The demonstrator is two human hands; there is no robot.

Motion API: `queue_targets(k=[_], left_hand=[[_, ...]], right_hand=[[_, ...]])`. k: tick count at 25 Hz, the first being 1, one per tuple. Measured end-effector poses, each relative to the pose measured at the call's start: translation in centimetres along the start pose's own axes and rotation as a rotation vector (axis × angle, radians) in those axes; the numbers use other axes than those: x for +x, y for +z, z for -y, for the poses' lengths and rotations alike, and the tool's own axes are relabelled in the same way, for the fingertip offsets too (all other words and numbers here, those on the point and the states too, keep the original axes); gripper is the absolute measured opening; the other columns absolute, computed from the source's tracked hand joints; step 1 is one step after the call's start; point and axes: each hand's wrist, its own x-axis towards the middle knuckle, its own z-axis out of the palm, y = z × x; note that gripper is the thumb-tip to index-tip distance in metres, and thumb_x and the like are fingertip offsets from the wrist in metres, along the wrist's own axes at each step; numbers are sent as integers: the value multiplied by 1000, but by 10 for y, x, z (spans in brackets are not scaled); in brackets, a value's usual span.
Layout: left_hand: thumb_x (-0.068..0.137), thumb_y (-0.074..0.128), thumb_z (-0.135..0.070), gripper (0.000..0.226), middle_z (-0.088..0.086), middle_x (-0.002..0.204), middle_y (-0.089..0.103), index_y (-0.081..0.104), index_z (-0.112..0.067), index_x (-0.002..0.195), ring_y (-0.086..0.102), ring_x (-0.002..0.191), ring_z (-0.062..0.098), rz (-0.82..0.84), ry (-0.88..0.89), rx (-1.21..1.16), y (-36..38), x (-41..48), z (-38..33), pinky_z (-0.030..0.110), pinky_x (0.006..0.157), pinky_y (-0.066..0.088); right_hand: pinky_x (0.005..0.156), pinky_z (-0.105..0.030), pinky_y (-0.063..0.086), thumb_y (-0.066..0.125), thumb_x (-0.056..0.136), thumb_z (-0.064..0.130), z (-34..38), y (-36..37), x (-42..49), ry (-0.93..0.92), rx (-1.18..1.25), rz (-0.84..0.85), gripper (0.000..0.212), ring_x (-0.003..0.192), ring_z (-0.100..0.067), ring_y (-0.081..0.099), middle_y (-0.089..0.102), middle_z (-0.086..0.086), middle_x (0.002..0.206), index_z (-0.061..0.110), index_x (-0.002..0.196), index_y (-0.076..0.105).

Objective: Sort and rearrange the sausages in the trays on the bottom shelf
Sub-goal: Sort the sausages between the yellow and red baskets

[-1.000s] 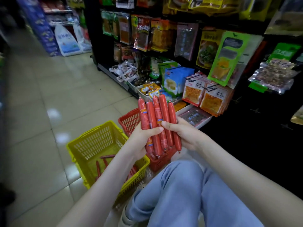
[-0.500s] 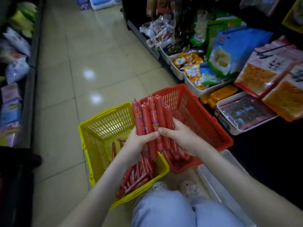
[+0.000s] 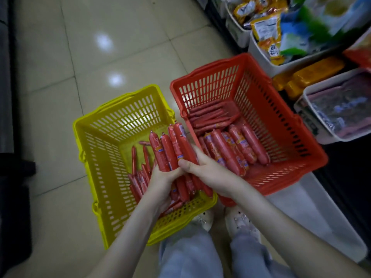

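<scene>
Two hands, one bundle. Your left hand (image 3: 162,183) wraps the held sausages (image 3: 170,149) from the left and below. Your right hand (image 3: 208,173) grips them from the right, thumb across the front. Both sets of fingers are curled on the bundle.

Count in the bundle: five thick red ends show above your hands. Lower ends stick out below, too overlapped to count.

The bundle is over the near right corner of the yellow basket (image 3: 100,157), right at the seam with the red basket (image 3: 281,121). Two baskets total, side by side on the tile floor (image 3: 50,87), rims touching or nearly.

The yellow basket holds thin sausages (image 3: 138,177) only, a loose pile against its near right side. Roughly ten, not countable exactly.

The red basket holds two sorts. Thin ones (image 3: 210,115) are stacked at the far left, about six layers visible. Thick ones (image 3: 241,147) lie in front, about six side by side.

Three white trays on the shelf at right:
- far tray (image 3: 234,29), snack packets
- middle tray (image 3: 259,49), snack packets
- near tray (image 3: 305,97), purple packs

Yellow packs (image 3: 313,73) lie between the middle and near trays. One pale tray (image 3: 321,217) is on the floor by your right leg. Two white shoes (image 3: 202,219) below the baskets.
</scene>
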Motion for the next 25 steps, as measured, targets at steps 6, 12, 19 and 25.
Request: queue_targets(k=[6, 12, 19, 25], left_hand=[[68, 69, 0, 42, 18, 99, 72, 64, -2, 110, 70, 89, 32, 66, -62, -16, -9, 14, -7, 43, 74, 59], [69, 76, -5, 39, 14, 95, 72, 65, -7, 107, 69, 88, 28, 20, -24, -12, -49, 9, -19, 39, 77, 59], [68, 71, 0, 47, 19, 94, 69, 59, 5, 112, 68, 81, 31, -45, 16, -27, -82, 3, -36, 40, 70, 57], [69, 70, 6, 33, 5, 70, 70, 61, 2, 100, 68, 63, 15, -144, -1, 13, -119, -14, -53, 25, 55, 54]], right_hand=[[97, -37, 49, 49, 95, 4, -3, -8, 8, 98, 103, -64, 38, 112, -21, 61, 61, -13, 125, 18, 131, 49], [104, -31, 43, 56, 92, 22, -4, 31, 26, 137, 73, 107, 47, 122, -14, 53, 55, -3, 134, 21, 137, 43], [81, -28, 53, 51, 96, 15, 1, 59, 36, 120, 50, -17, 21, 95, -8, 63, 64, 0, 107, 19, 115, 56], [48, -26, 42, 55, 89, -5, -20, 51, 44, 337, -216, -53, 45, 58, -17, 54, 55, -9, 90, 11, 129, 40]])
